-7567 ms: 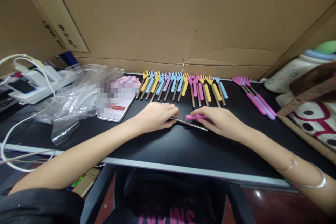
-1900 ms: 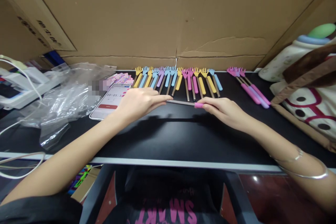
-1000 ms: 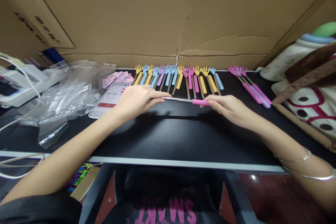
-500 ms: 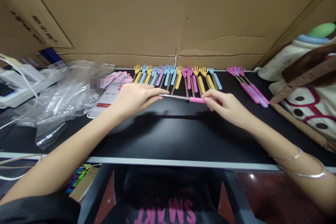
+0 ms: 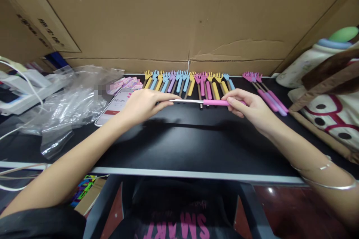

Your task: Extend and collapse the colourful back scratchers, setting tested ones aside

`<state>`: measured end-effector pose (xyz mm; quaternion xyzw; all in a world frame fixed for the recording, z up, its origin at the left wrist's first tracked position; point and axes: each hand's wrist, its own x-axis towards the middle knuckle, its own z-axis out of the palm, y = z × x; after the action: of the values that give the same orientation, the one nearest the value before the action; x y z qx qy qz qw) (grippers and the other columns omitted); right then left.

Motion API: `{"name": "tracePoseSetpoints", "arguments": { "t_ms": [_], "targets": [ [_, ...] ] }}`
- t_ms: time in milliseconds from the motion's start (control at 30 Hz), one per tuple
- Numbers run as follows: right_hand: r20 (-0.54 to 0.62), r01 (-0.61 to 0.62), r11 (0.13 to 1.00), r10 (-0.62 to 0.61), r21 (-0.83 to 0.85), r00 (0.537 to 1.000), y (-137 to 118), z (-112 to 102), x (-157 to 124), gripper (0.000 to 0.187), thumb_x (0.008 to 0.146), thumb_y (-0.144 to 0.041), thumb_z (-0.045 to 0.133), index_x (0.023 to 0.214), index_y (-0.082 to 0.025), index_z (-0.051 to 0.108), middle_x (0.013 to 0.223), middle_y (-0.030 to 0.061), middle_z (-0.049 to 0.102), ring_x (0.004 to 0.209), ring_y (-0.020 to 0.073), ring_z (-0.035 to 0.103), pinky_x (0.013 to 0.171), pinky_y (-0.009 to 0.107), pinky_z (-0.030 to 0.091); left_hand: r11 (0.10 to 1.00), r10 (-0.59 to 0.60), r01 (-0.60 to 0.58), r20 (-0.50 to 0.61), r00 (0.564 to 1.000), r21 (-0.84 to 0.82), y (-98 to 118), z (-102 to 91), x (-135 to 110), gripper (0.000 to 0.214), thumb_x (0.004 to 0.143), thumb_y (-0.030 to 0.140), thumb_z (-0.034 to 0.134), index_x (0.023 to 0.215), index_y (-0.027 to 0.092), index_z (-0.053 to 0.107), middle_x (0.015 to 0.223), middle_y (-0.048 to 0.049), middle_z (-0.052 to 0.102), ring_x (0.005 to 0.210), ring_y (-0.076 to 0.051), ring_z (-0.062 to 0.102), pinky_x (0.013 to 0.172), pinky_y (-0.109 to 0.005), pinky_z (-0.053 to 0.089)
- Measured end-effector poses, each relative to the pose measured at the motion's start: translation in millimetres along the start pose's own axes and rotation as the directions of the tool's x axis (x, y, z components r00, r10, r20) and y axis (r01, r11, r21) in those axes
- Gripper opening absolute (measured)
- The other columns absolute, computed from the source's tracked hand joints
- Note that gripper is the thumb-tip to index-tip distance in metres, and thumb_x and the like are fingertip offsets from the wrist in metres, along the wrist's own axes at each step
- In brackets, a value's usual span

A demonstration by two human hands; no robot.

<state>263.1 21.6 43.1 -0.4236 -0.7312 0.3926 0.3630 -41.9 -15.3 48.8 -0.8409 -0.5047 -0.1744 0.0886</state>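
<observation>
My left hand (image 5: pixel 143 106) pinches the left end of a thin silvery metal rod between thumb and fingers. On the rod's right part is a pink handle (image 5: pixel 214 102), and my right hand (image 5: pixel 245 105) grips it near its far end. This rod with a pink handle lies level across between my hands, above the black table; no claw shows on it. Just behind stands a row of back scratchers (image 5: pixel 179 80) with yellow, blue, purple and pink claw heads, several handles and dark rods lying among them. Pink and purple long-handled back scratchers (image 5: pixel 266 93) lie right of my right hand.
A phone (image 5: pixel 112 109) showing a timer lies beside my left wrist, near pink printed cards (image 5: pixel 123 84). Clear plastic bags (image 5: pixel 75 101) and a white power strip (image 5: pixel 25 93) are at left. A bottle (image 5: pixel 305 59) and a bag (image 5: pixel 331 119) stand right. Cardboard (image 5: pixel 182 15) walls the back.
My right hand has shifted right along the pink handle, so more of the handle shows. The left hand keeps its pinch on the metal end.
</observation>
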Motion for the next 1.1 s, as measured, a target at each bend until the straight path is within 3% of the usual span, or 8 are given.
{"name": "tracePoseSetpoints", "arguments": {
  "t_ms": [133,567,700,867,1100],
  "targets": [
    [0.017,-0.011,0.999,0.01,0.032,1.0,-0.6,-0.4,-0.2,0.028,0.083,-0.045,0.061,0.089,-0.017,0.058,0.06,-0.0033,0.051,0.043,0.0045,0.032,0.039,0.022,0.021,0.999,0.034,-0.032,-0.067,0.997,0.035,-0.3,1.7,-1.0,0.031,0.095,0.043,0.044,0.116,0.035,0.066,0.1,0.0014,0.074,0.077,-0.016,0.068,0.056,-0.023,0.036],
    [0.177,-0.09,0.995,0.079,0.053,0.981,8.6,-0.7,1.1,0.031,0.09,-0.047,0.051,0.093,-0.017,0.055,0.048,-0.0075,0.045,0.036,0.0046,0.032,0.037,0.021,0.02,0.984,0.094,-0.074,-0.126,0.988,0.16,0.3,5.7,-3.0,0.032,0.095,0.045,0.042,0.112,0.036,0.068,0.088,-0.0004,0.075,0.074,-0.015,0.068,0.052,-0.024,0.032],
    [0.148,-0.102,0.993,0.092,0.062,0.985,7.3,1.3,1.7,0.031,0.088,-0.046,0.052,0.092,-0.016,0.057,0.048,-0.0071,0.043,0.039,0.0055,0.033,0.039,0.022,0.02,0.982,0.106,-0.085,-0.119,0.987,0.169,2.2,5.9,-3.3,0.033,0.096,0.043,0.041,0.111,0.033,0.068,0.093,-0.001,0.074,0.076,-0.016,0.068,0.053,-0.024,0.034],
    [0.003,-0.028,0.999,0.028,-0.021,1.0,4.3,2.8,1.4,0.025,0.081,-0.041,0.06,0.087,-0.017,0.06,0.061,-0.0036,0.047,0.046,0.0061,0.033,0.042,0.023,0.021,0.982,0.091,-0.077,-0.072,0.993,0.173,5.1,6.2,-3.2,0.034,0.098,0.041,0.037,0.111,0.029,0.066,0.1,-0.001,0.074,0.078,-0.016,0.069,0.054,-0.024,0.036],
    [0.032,0.034,0.99,-0.03,-0.136,0.999,7.3,2.1,1.3,0.023,0.081,-0.04,0.06,0.089,-0.019,0.062,0.061,-0.0034,0.046,0.05,0.0085,0.035,0.046,0.024,0.027,0.987,0.055,-0.054,-0.006,0.998,0.154,2.5,7.6,-2.2,0.034,0.097,0.042,0.037,0.113,0.029,0.064,0.098,-0.0012,0.074,0.081,-0.017,0.069,0.057,-0.023,0.04]
  ]
}}
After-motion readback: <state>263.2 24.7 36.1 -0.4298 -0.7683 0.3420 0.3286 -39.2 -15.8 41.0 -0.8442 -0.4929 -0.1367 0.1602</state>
